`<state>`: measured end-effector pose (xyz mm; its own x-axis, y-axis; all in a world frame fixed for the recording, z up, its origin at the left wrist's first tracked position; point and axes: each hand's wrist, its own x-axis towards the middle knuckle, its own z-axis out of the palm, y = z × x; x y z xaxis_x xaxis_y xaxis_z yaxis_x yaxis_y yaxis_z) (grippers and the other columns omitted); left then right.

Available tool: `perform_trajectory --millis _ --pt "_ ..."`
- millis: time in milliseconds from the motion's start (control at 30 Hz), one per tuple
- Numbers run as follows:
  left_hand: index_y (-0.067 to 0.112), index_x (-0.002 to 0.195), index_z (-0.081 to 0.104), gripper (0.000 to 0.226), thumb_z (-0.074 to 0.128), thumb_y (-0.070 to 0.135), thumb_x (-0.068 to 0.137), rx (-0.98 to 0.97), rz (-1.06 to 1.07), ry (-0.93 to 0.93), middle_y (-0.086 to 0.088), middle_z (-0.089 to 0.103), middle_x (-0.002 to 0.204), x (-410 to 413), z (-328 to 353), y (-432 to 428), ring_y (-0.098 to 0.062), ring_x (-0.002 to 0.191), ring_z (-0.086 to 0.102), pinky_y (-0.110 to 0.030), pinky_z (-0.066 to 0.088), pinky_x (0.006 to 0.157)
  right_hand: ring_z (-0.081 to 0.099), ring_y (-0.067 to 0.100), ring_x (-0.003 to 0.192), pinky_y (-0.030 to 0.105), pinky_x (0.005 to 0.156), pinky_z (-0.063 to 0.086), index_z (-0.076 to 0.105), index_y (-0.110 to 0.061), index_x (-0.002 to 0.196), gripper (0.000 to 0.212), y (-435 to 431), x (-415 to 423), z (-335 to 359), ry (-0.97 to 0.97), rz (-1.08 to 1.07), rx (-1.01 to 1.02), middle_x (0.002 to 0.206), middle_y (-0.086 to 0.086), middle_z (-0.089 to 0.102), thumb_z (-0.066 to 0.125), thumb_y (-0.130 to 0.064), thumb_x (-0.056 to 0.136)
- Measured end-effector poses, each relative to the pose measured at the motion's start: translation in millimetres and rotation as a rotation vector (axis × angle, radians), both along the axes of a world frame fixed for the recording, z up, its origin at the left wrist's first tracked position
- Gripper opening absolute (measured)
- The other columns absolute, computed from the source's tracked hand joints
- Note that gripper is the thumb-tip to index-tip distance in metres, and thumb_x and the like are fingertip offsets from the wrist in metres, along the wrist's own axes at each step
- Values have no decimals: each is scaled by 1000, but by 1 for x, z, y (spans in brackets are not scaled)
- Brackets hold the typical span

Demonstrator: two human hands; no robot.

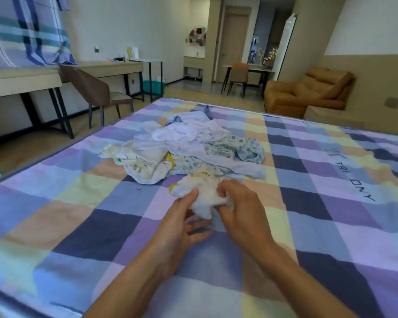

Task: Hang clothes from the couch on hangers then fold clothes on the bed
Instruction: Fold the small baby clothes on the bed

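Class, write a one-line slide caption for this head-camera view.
On the checked bed, the left hand and right hand grip a white garment, clothes pile behind.

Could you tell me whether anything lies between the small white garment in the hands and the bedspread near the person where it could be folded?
Nothing visible does. The left hand and right hand hold the small white garment over the bedspread; the pile of clothes lies beyond it, farther up the bed.

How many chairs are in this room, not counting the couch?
2: a brown chair at the desk on the left, and an orange chair at the far table. Others may sit out of view.
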<state>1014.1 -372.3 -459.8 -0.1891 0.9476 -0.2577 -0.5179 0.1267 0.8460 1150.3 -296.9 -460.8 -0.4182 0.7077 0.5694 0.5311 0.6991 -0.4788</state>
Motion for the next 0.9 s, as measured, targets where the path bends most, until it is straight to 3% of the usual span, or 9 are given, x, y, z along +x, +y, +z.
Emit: perform_trajectory --millis 100,167,300,367,467,600,667,767,900 --pt "5 117 68 41 69 28 83 88 -51 -29 -18 74 109 26 1 -14 -31 97 72 -45 62 84 61 19 94 43 81 50 53 -26 84 23 -73 34 3 -7 165 -32 99 -8 61 69 -12 74" --pt "4 110 70 25 67 4 86 116 -2 85 -19 76 104 40 -10 -20 -27 89 73 -34 62 70 64 10 108 28 91 50 61 -24 87 22 -94 61 4 148 224 -144 110 -12 66 72 -7 78" --pt "-2 110 67 58 70 9 53 142 -162 20 -23 73 107 56 -20 -29 -29 88 72 -33 60 73 59 6 121 23 101 44 62 -31 107 30 -104 119 8 485 -114 -170 124 -15 65 73 -15 84" --pt "-4 109 66 68 69 11 44 123 -306 -9 -24 70 105 66 -15 -34 -34 92 68 -39 57 82 58 5 124 31 102 47 57 -37 124 49 -105 138 9 555 -77 -391 130 -18 63 76 -17 83" --pt "-10 120 60 79 76 18 48 162 -405 30 -28 64 118 80 -6 -32 -42 111 59 -53 42 108 70 17 110 30 85 57 59 -23 130 60 -112 146 9 717 205 -747 119 -1 73 77 0 77" --pt "16 118 52 67 85 53 73 316 -81 662 -3 67 113 105 -3 -24 -1 99 66 -29 50 86 63 15 72 27 62 51 65 -9 83 27 -115 142 4 720 60 -643 78 9 68 77 13 73" --pt "35 108 48 57 77 68 72 318 88 797 5 63 111 113 -1 -33 0 98 65 -32 53 84 56 17 64 30 55 47 60 -13 68 22 -116 138 0 835 -32 -641 67 9 61 75 3 70" --pt "57 110 51 53 70 73 63 375 -94 838 17 51 125 122 2 -54 7 110 59 -24 51 91 49 17 61 30 53 40 52 -2 73 13 -119 131 3 857 -90 -638 64 11 54 63 -5 78" --pt "63 124 48 72 68 78 57 401 -270 1116 27 33 130 116 8 -64 0 134 35 -33 42 110 54 8 58 21 51 45 56 -17 67 34 -124 129 16 758 -10 -659 63 -2 60 53 3 94"
